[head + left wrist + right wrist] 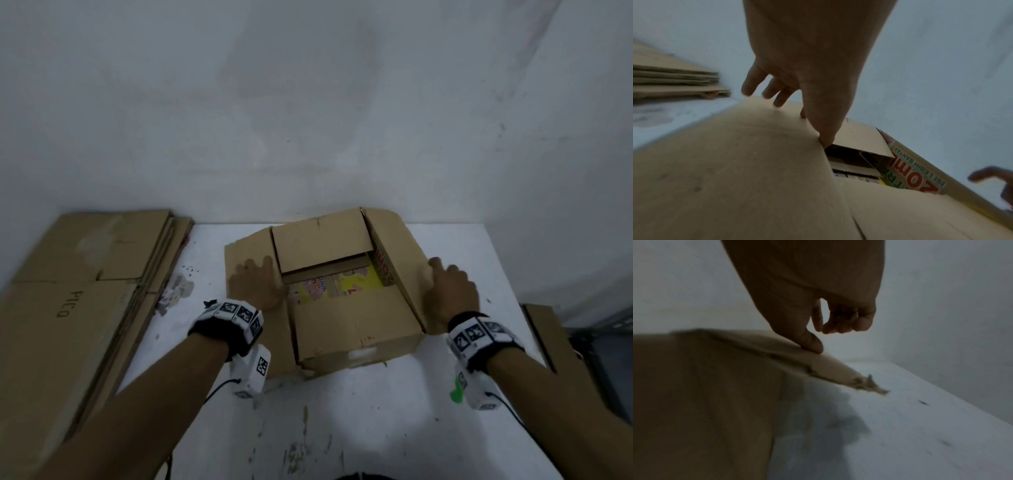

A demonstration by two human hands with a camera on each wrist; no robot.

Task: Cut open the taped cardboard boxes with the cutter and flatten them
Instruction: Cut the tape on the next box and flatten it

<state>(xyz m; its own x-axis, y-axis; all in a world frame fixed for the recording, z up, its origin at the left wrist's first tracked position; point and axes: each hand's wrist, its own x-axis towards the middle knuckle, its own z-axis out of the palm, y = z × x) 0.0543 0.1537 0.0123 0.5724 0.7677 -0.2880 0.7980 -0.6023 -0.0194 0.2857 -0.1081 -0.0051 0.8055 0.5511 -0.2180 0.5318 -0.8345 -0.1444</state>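
Cardboard box (356,329) flaps spread, left hand (257,284) pressing, right hand (452,294) alongside

A stained white table (359,421) carries an opened cardboard box (356,329) and flattened cardboard (78,301).

Stack of flattened cardboard (78,284): left and near edges cut off in the head view.
Cardboard strip (551,339) at the table's right: near end hidden behind the right forearm.
Printing inside the open box (342,287): partly covered by flaps; wording unreadable in the head view.
Right hand (818,308): dark, blurred in the right wrist view; fingertips hard to separate.
Green object (457,390) under the right wrist: mostly hidden, kind unclear.
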